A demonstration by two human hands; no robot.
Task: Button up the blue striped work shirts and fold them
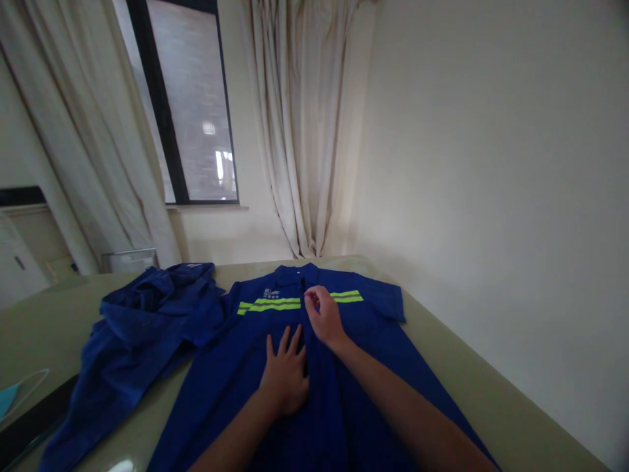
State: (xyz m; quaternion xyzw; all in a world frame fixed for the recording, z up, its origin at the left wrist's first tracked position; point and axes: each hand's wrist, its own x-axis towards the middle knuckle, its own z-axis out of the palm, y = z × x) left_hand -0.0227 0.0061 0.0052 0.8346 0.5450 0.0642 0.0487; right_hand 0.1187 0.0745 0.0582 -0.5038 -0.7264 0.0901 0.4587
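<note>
A blue short-sleeved work shirt (373, 328) with yellow-green reflective stripes and a white chest logo lies spread out front side up, its collar toward the wall. My left hand (285, 377) rests flat on its front, fingers spread, just left of the front opening. Over the opening at stripe height, my right hand (322, 314) is closed in a pinch, thumb and index finger together. What sits between those fingertips is too small and hidden to make out.
A second blue garment (142, 321) lies crumpled at the left on the greenish table (466, 367). Further left are a dark flat object (37, 413) and a light-blue face mask (8, 398). A wall (491, 164) borders the right; curtains (299, 131) hang behind.
</note>
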